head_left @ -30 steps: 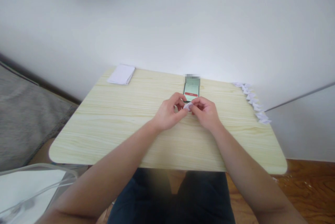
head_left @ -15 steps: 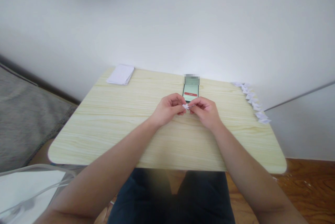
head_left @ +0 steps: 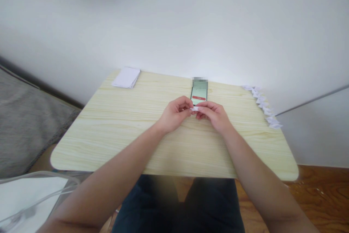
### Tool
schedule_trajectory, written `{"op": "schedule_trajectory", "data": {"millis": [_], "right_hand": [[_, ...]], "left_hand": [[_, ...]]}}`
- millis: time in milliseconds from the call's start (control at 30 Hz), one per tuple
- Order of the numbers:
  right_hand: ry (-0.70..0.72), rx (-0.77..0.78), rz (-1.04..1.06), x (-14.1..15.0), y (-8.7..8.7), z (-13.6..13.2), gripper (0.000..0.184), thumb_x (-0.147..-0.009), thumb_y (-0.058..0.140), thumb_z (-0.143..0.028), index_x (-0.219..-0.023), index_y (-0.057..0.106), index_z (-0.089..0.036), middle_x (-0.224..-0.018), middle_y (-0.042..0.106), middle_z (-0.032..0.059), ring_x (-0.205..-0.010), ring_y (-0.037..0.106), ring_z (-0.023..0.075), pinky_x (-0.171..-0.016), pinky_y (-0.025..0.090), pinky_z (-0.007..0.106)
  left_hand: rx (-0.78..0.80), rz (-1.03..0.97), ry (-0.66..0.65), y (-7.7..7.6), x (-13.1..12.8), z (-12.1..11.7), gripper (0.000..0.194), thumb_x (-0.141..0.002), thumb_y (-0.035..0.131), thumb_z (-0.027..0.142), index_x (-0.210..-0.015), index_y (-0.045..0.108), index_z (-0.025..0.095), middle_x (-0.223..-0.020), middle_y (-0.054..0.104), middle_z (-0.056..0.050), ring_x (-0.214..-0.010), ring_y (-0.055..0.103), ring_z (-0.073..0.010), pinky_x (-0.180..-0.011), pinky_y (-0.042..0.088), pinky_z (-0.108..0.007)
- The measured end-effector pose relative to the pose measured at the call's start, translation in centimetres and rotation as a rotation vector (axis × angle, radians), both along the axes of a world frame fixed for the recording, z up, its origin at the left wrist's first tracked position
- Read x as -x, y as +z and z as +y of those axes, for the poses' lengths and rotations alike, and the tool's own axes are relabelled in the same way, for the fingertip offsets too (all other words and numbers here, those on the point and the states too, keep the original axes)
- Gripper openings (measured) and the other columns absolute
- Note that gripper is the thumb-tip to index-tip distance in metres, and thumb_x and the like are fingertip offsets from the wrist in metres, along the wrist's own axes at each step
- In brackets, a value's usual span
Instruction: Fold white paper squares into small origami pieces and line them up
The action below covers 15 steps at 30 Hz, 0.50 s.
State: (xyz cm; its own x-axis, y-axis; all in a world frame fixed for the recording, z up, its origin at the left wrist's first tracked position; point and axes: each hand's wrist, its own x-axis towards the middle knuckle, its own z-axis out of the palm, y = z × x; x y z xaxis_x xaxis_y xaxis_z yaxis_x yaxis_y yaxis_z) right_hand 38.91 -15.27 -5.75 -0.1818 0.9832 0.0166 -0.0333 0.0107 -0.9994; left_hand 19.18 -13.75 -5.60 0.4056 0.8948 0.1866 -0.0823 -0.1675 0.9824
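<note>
Between my two hands is a small piece of folded white paper [head_left: 195, 108], partly covered by the fingers. My left hand [head_left: 177, 112] is closed, pinching the paper's left end with thumb and fingertips. On the other end, my right hand [head_left: 214, 113] is closed too, its thumb lying along the near side. Both hands are over the middle of the table, just in front of a phone [head_left: 199, 93] with a lit greenish screen and a red bar. The exact shape of the folded paper is too small to make out.
A stack of white paper sheets [head_left: 126, 77] lies at the table's back left. Several small folded paper pieces [head_left: 264, 107] form a row along the right edge. The pale wooden table [head_left: 114, 124] meets a white wall [head_left: 174, 25]. Grey fabric [head_left: 29, 120] is at the left.
The right thumb and fingers have shifted slightly on the folded paper, which now shows as a flatter strip. The left hand keeps its pinch almost in place.
</note>
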Motion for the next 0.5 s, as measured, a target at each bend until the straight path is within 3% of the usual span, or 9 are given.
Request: {"op": "schedule_trajectory", "data": {"millis": [233,500], "right_hand": [[-0.020,0.035,-0.020,-0.42,0.23,0.06,0.027,-0.077,0.082,-0.042,-0.091,0.076,-0.019,-0.078,0.075,0.0036,-0.065,0.067,0.0155,-0.067,0.058,0.032],[-0.047,-0.054,-0.101,-0.02,0.35,-0.20,0.025,-0.078,0.081,-0.041,-0.090,0.075,-0.019,-0.077,0.074,0.0025,-0.068,0.067,0.0153,-0.068,0.057,0.031]], "left_hand": [[-0.179,0.197,0.095,0.10,0.01,-0.30,0.002,-0.088,0.060,0.022,-0.089,0.060,0.020,-0.087,0.066,-0.002,-0.083,0.062,-0.0160,-0.076,0.048,-0.030],[-0.160,0.226,0.152,0.22,-0.02,-0.28,0.011,-0.086,0.065,0.025,-0.092,0.058,0.019,-0.082,0.062,0.000,-0.071,0.055,-0.0124,-0.065,0.043,-0.026]]}}
